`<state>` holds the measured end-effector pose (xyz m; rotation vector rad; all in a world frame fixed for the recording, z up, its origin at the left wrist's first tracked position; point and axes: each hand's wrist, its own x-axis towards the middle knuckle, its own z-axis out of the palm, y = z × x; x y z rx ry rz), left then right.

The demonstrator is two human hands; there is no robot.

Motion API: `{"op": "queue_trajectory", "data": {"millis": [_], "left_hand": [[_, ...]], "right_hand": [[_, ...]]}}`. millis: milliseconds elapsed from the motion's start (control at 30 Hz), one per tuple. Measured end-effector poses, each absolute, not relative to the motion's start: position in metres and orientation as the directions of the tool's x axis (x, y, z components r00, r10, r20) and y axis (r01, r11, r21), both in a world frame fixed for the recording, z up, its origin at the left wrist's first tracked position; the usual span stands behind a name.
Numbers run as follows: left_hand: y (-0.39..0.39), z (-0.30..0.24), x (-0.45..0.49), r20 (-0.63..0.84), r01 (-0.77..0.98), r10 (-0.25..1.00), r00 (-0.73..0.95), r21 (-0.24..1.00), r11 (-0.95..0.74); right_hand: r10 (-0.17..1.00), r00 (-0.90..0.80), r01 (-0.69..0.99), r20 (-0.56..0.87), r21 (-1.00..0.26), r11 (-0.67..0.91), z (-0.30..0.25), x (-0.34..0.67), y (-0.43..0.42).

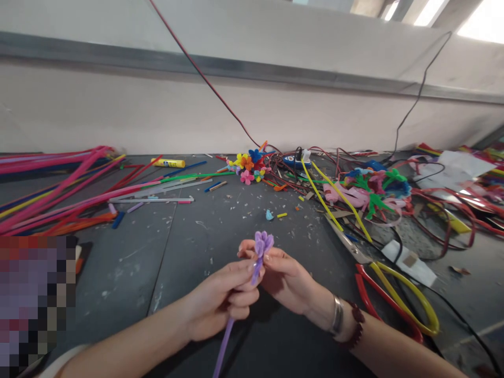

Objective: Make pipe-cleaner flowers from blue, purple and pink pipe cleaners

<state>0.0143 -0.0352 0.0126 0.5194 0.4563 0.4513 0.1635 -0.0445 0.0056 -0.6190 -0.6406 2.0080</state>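
Purple pipe-cleaner flower (262,244) points up, stem (223,346) slanting down-left through the left hand (218,299).

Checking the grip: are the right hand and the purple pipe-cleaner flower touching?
Touching. The head view shows the right hand closed on the purple pipe-cleaner flower, its fingers against the stem just below the petals.

place: craft workshop | dark workbench (122,273) | strewn pipe cleaners (59,197) | pipe-cleaner flowers (247,169) | scissors (397,299) | tangled cables (441,220)
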Motion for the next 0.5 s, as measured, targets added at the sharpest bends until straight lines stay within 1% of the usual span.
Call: {"op": "queue_trajectory", "data": {"millis": [33, 100, 233, 333, 400, 433, 500], "left_hand": [[-0.0376, 0.0119, 0.0141, -0.294, -0.293, 0.484, 0.824, 0.509, 0.809], [-0.0414, 0.0115, 0.013, -0.277, -0.284, 0.434, 0.857, 0.45, 0.847], [-0.0444, 0.0144, 0.011, -0.23, -0.263, 0.386, 0.893, 0.43, 0.864], [-0.0443, 0.0171, 0.0118, -0.22, -0.268, 0.384, 0.897, 0.421, 0.867], [-0.0427, 0.0185, 0.013, -0.232, -0.289, 0.429, 0.873, 0.462, 0.838], [-0.0412, 0.0191, 0.0136, -0.242, -0.306, 0.473, 0.847, 0.505, 0.807], [-0.0365, 0.0204, 0.0143, -0.258, -0.323, 0.592, 0.764, 0.641, 0.696]], "right_hand": [[0.86, -0.482, -0.61, -0.165, -0.642, -0.465, 0.0071, 0.1628, -0.0454], [0.852, -0.508, -0.603, -0.13, -0.652, -0.459, 0.0104, 0.1623, -0.0464], [0.855, -0.512, -0.565, -0.081, -0.718, -0.406, 0.0144, 0.1636, -0.0463], [0.843, -0.532, -0.548, -0.078, -0.727, -0.414, 0.0135, 0.1643, -0.0456], [0.829, -0.552, -0.545, -0.085, -0.716, -0.436, 0.0114, 0.1638, -0.0447], [0.832, -0.548, -0.547, -0.089, -0.714, -0.437, 0.0101, 0.1634, -0.044], [0.862, -0.498, -0.551, -0.095, -0.733, -0.399, 0.0075, 0.1626, -0.0423]]}}
